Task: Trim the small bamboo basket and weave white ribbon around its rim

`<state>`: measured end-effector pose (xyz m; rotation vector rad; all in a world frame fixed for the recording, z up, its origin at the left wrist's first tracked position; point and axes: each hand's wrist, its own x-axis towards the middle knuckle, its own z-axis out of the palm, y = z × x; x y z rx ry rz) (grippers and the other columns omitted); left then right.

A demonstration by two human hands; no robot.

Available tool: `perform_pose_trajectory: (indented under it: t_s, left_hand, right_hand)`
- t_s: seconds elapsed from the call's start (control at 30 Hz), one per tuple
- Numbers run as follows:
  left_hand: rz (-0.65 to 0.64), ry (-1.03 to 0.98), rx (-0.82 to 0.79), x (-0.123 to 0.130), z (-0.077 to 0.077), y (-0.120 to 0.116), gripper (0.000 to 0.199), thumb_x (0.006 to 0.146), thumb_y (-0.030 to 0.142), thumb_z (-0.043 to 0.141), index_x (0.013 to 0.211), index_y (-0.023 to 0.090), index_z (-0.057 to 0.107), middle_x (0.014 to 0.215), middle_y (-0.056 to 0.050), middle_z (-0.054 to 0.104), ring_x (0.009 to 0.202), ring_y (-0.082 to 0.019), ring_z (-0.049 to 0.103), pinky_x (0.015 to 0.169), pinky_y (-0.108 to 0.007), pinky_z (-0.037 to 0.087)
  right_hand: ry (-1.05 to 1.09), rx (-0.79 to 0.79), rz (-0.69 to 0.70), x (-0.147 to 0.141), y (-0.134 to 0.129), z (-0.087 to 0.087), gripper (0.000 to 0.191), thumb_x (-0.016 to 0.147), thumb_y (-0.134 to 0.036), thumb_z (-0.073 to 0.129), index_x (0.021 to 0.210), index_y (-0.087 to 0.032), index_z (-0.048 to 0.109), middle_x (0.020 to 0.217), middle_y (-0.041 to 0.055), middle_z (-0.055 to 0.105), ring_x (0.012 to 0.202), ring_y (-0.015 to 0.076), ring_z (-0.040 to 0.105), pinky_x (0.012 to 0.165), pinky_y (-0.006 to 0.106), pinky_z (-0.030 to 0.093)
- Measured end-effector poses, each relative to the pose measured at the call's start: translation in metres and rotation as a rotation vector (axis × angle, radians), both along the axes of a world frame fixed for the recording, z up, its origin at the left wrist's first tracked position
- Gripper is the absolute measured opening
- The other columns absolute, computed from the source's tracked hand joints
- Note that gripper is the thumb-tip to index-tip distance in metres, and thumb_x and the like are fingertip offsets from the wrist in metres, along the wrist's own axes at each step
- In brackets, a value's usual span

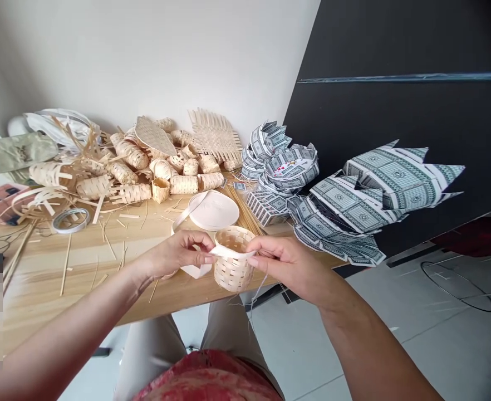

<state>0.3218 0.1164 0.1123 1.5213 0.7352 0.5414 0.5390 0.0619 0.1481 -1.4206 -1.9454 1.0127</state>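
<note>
A small round woven basket [234, 274] of pale strips stands upright between my hands at the table's front edge. A white ribbon [231, 253] lies stretched across the near side of its rim. My left hand [187, 248] pinches the ribbon at the basket's left side. At the right rim, my right hand [273, 255] is closed, thumb against fingers, with the ribbon's other end and the rim there. Loose white threads [256, 295] hang below the right hand. Behind the basket lies a flat white ribbon roll [214, 210], its tail running down toward my left hand.
Several woven tubes [132, 153] and a flat woven mat [215, 135] are heaped against the wall. A tape roll [70, 220] lies at left among scattered strips. Folded-card bowls [293, 167] and larger spiky card pieces [354, 195] fill the right side. A wire hoop [458, 287] is at lower right.
</note>
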Motion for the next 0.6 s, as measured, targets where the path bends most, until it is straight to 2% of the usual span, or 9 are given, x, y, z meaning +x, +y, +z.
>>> perform_pose_trajectory:
  t_s: [0.1, 0.23, 0.37, 0.6]
  left_hand:
    - [0.002, -0.084, -0.165, 0.000, 0.003, 0.000, 0.025, 0.063, 0.026, 0.073, 0.066, 0.012, 0.052, 0.060, 0.004, 0.051, 0.051, -0.004, 0.044, 0.047, -0.016, 0.031]
    - [-0.010, -0.102, -0.254, -0.004, 0.011, -0.001, 0.030, 0.062, 0.023, 0.074, 0.072, 0.016, 0.047, 0.061, 0.004, 0.057, 0.041, -0.004, 0.044, 0.036, -0.014, 0.021]
    - [0.010, -0.114, -0.185, -0.005, 0.019, 0.000, 0.023, 0.068, 0.023, 0.071, 0.082, 0.016, 0.054, 0.062, 0.003, 0.059, 0.050, -0.006, 0.052, 0.041, -0.013, 0.031]
    - [0.007, -0.119, -0.093, -0.003, 0.023, 0.004, 0.010, 0.070, 0.022, 0.067, 0.075, 0.014, 0.064, 0.058, 0.004, 0.052, 0.048, -0.003, 0.043, 0.045, -0.014, 0.031]
  right_hand:
    - [0.004, -0.017, 0.000, -0.001, 0.001, -0.001, 0.019, 0.076, -0.032, 0.048, 0.069, -0.017, 0.057, 0.059, -0.0030, 0.039, 0.055, 0.0101, 0.033, 0.049, 0.023, 0.022]
    - [0.013, -0.046, -0.002, -0.002, 0.001, -0.003, 0.017, 0.075, -0.031, 0.049, 0.070, -0.017, 0.057, 0.058, -0.0036, 0.039, 0.054, 0.0096, 0.033, 0.048, 0.022, 0.022]
    - [0.017, -0.058, -0.009, -0.003, 0.001, -0.005, 0.017, 0.076, -0.032, 0.049, 0.071, -0.017, 0.057, 0.054, -0.0050, 0.035, 0.052, 0.0093, 0.031, 0.048, 0.022, 0.020]
    - [0.046, -0.076, -0.007, -0.004, 0.000, -0.004, 0.018, 0.075, -0.034, 0.050, 0.069, -0.018, 0.056, 0.055, -0.0046, 0.035, 0.051, 0.0093, 0.029, 0.047, 0.023, 0.019]
